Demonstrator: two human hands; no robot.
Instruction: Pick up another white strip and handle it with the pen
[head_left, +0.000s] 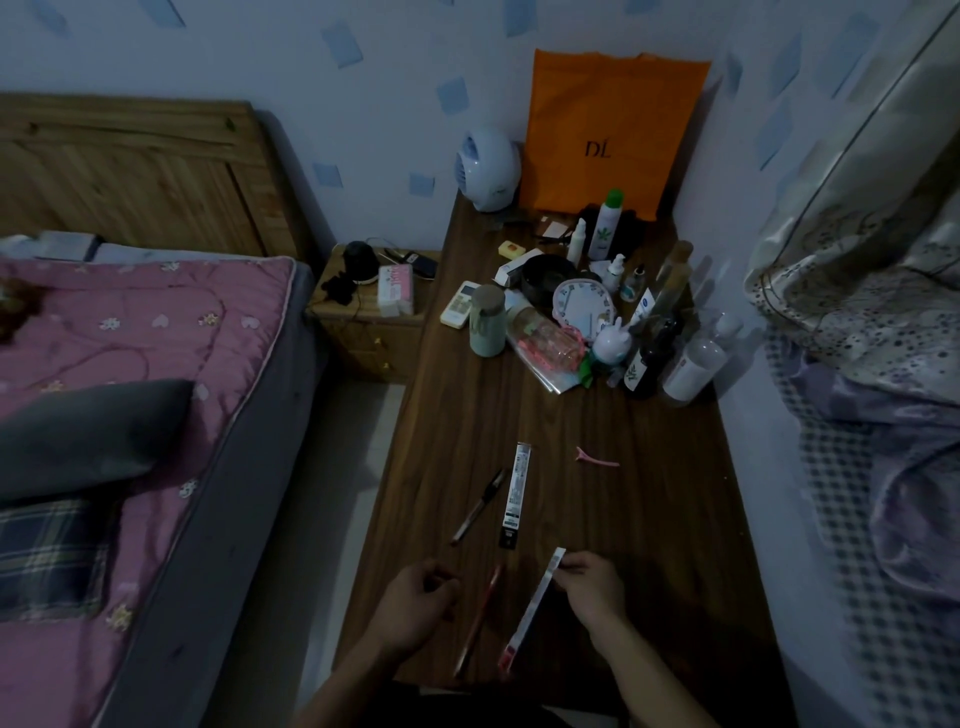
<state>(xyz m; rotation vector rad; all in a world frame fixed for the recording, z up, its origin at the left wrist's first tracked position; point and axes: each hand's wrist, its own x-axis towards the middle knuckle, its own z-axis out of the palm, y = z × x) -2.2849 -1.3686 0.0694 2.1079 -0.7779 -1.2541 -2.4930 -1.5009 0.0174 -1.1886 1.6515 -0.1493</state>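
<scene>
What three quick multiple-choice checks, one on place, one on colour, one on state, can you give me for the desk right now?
1. Where does the red pen lie?
A. On the desk between the two hands
B. On the bed
C. Inside the orange bag

2. What colour is the hair clip lying alone on the desk?
A. Green
B. Pink
C. Black

3. What is the right hand doing?
A. Resting flat and holding nothing
B. Gripping the black pen
C. Pinching the top end of a long narrow packet

Answers:
1. A, the red pen lies on the wood just right of the left hand and left of the packet.
2. B, the clip shows pink against the dark wood.
3. C, the fingers close on the packet's upper end, while the black pen lies untouched farther up the desk.
</scene>
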